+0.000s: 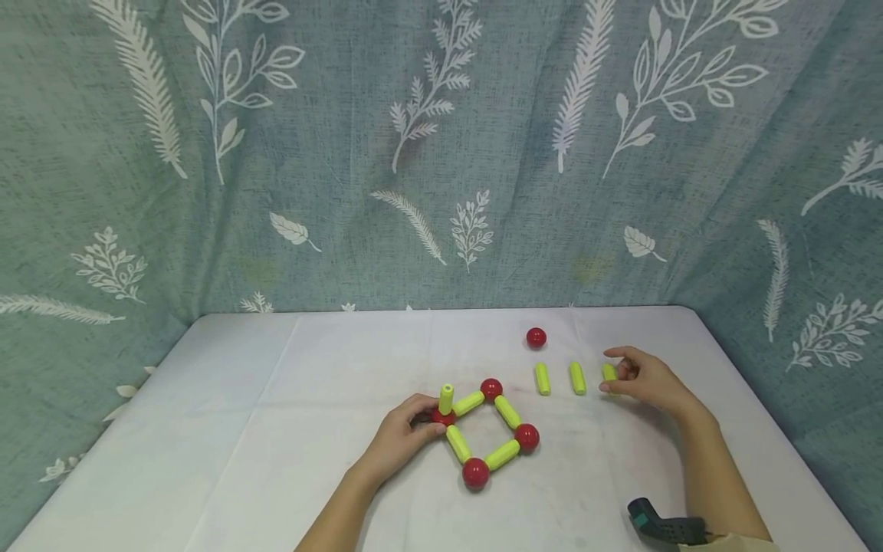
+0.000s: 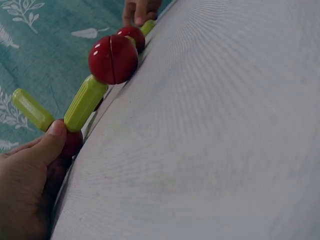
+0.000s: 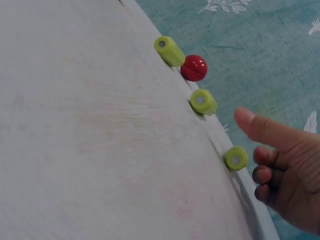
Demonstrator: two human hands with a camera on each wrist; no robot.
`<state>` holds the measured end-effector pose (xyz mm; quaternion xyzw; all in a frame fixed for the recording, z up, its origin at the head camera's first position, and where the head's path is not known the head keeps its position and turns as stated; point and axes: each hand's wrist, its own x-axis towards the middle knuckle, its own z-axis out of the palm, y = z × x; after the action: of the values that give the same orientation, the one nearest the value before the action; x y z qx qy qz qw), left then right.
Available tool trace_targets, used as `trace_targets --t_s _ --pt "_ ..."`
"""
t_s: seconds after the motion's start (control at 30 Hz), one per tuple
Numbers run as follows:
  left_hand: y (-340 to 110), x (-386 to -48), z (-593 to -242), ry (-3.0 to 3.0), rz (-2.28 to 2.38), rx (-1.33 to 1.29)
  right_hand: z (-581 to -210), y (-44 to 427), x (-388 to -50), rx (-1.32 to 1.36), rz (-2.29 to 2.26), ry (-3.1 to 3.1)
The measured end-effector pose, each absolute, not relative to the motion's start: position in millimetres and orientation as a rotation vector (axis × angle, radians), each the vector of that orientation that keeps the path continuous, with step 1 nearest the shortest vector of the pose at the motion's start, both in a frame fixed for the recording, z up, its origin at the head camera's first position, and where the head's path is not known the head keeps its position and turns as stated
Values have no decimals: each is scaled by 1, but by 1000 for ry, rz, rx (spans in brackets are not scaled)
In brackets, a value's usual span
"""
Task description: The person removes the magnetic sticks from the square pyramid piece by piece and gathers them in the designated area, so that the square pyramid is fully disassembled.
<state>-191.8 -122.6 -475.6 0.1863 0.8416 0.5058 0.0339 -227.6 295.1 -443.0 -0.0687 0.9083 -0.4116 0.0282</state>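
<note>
In the head view my left hand (image 1: pixel 403 433) holds a red ball (image 1: pixel 442 417) between thumb and fingers. That ball is the left corner of a square of green rods (image 1: pixel 503 455) and red balls (image 1: pixel 476 474) lying on the table. One green rod (image 1: pixel 446 399) stands upright on the held ball. My right hand (image 1: pixel 651 379) is at the rightmost loose green rod (image 1: pixel 609 372), thumb and forefinger spread around it. In the right wrist view the same rod (image 3: pixel 235 158) lies on the cloth, just apart from the fingers (image 3: pixel 265 174). Its end shows a grey disc.
Two more loose green rods (image 1: pixel 577 378) lie in a row left of my right hand. A single red ball (image 1: pixel 536 338) sits behind them. The white table (image 1: pixel 310 383) meets a patterned teal curtain (image 1: pixel 345 230). A black device (image 1: pixel 665 526) is by the right forearm.
</note>
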Motion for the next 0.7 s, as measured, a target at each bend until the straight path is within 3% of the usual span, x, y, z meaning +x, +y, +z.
trace_targets --t_s 0.27,0.7 --pt "-121 -191 -475 2550 1544 576 -432 260 -227 -341 -1467 2739" --pt "-116 -174 -440 2538 1533 587 -423 193 -216 -727 -1830 2526"
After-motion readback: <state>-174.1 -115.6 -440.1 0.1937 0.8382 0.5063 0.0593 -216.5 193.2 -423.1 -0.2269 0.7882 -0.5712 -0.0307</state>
